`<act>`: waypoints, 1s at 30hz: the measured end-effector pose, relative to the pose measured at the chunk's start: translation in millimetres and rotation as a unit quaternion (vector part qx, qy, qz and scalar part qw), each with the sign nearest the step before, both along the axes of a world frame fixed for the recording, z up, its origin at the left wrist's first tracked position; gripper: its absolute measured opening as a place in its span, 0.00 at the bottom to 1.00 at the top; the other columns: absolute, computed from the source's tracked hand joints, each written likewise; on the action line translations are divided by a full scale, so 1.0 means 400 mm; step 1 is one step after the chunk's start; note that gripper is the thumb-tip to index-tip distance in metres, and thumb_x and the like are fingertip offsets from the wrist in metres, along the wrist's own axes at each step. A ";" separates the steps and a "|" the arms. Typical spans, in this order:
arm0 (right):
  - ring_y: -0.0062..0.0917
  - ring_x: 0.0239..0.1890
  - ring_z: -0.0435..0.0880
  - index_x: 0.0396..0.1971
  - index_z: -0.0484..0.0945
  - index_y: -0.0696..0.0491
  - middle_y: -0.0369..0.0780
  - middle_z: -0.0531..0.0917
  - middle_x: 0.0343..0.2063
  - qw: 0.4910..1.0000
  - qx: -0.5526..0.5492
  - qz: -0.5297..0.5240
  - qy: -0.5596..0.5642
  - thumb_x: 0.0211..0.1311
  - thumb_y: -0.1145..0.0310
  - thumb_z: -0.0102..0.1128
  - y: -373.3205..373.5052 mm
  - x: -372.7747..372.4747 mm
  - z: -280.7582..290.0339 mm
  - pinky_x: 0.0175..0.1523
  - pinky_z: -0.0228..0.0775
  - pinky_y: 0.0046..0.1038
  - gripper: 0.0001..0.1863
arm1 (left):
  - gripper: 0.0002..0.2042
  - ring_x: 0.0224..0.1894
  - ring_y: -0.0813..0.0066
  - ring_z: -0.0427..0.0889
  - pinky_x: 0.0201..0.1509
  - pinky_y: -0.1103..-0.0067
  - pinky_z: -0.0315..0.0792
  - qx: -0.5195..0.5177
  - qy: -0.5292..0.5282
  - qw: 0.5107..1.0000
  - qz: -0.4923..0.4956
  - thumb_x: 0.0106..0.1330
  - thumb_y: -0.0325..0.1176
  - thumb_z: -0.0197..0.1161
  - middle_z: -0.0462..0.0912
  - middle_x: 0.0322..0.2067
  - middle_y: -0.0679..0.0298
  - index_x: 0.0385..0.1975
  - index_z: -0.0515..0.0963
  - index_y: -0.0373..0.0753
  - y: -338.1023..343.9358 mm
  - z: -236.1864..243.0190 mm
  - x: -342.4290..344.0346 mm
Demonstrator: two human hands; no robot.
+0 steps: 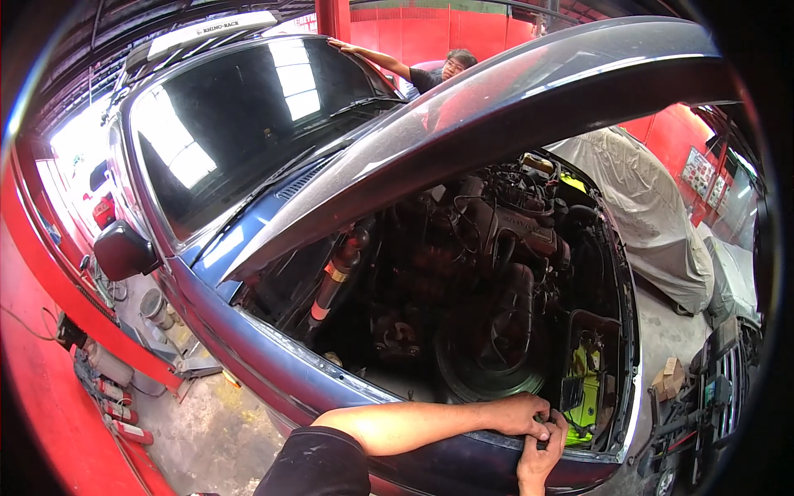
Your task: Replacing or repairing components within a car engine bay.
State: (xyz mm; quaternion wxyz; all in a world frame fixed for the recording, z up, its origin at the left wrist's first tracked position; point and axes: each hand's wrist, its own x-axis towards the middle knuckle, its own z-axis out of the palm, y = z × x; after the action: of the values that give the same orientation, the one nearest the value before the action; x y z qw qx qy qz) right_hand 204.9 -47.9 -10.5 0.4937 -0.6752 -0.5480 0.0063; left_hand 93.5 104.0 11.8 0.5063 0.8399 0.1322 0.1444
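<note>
My left hand [521,413] reaches from the lower left across the front edge of the dark blue car's open engine bay, its fingers curled. My right hand [542,455] rises from below to meet it, fingers bent around a small dark item that I cannot make out, partly hidden between both hands. Just behind them are a round black air cleaner housing [488,372] and a yellow-green battery [583,388]. The raised hood [463,116] arches over the engine [513,231].
A co-worker [430,78] reaches to the windshield's far top corner. A red lift post and arm [91,298], several red cylinders [124,430] and a bucket [153,306] stand left. Right are covered vehicles [637,215], cardboard [666,380] and loose grille parts [719,388].
</note>
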 end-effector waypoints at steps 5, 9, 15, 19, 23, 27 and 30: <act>0.47 0.61 0.79 0.47 0.78 0.61 0.52 0.78 0.62 0.996 -0.047 0.001 0.081 0.60 0.77 0.62 -0.006 -0.009 0.015 0.65 0.72 0.40 0.15 | 0.27 0.46 0.49 0.87 0.49 0.62 0.78 -0.024 0.005 1.000 -0.005 0.69 0.52 0.70 0.88 0.42 0.47 0.51 0.82 0.31 0.006 -0.009 0.011; 0.46 0.61 0.79 0.47 0.78 0.61 0.53 0.77 0.62 0.997 -0.041 0.022 0.067 0.59 0.77 0.63 -0.003 -0.018 0.030 0.64 0.73 0.38 0.16 | 0.26 0.46 0.48 0.87 0.50 0.62 0.78 -0.022 0.019 0.999 -0.012 0.69 0.52 0.69 0.88 0.42 0.46 0.50 0.83 0.31 0.014 -0.016 0.011; 0.48 0.63 0.79 0.48 0.77 0.62 0.54 0.77 0.63 0.996 -0.039 0.032 0.074 0.55 0.77 0.67 0.000 -0.020 0.034 0.66 0.72 0.39 0.19 | 0.27 0.45 0.45 0.87 0.49 0.60 0.77 0.001 0.046 0.999 0.010 0.70 0.53 0.67 0.87 0.39 0.45 0.51 0.82 0.31 0.013 0.002 -0.002; 0.48 0.63 0.79 0.49 0.77 0.61 0.54 0.77 0.62 0.997 -0.059 0.022 0.035 0.56 0.75 0.67 0.000 -0.009 0.025 0.68 0.70 0.41 0.19 | 0.27 0.46 0.43 0.87 0.49 0.59 0.77 0.019 0.080 0.996 0.017 0.70 0.54 0.67 0.87 0.41 0.43 0.52 0.82 0.33 0.013 0.010 -0.003; 0.49 0.61 0.81 0.52 0.77 0.60 0.54 0.78 0.62 0.996 -0.051 0.048 0.053 0.67 0.69 0.64 0.010 0.007 0.020 0.63 0.75 0.41 0.18 | 0.26 0.47 0.40 0.86 0.51 0.56 0.77 0.027 0.078 0.996 0.026 0.73 0.54 0.60 0.87 0.42 0.43 0.50 0.82 0.33 0.017 0.004 0.007; 0.41 0.59 0.83 0.51 0.83 0.54 0.51 0.76 0.67 0.994 -0.068 0.010 0.080 0.71 0.67 0.65 0.016 0.014 0.010 0.58 0.80 0.35 0.13 | 0.21 0.51 0.42 0.85 0.54 0.57 0.78 0.055 0.034 0.998 -0.001 0.78 0.49 0.54 0.86 0.47 0.45 0.47 0.82 0.35 0.019 -0.006 0.011; 0.36 0.59 0.84 0.54 0.84 0.53 0.48 0.75 0.68 0.985 -0.042 0.014 0.167 0.73 0.69 0.65 0.017 0.021 -0.014 0.59 0.81 0.32 0.13 | 0.19 0.52 0.44 0.85 0.57 0.58 0.78 0.071 0.024 0.997 0.014 0.80 0.44 0.51 0.86 0.51 0.48 0.49 0.84 0.37 0.026 -0.013 0.014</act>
State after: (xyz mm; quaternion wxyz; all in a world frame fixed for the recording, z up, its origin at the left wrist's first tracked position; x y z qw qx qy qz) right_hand 213.2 -41.0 -16.1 0.5497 -0.6769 -0.4663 0.1490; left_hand 99.0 114.3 6.7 0.4400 0.8749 0.1454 0.1405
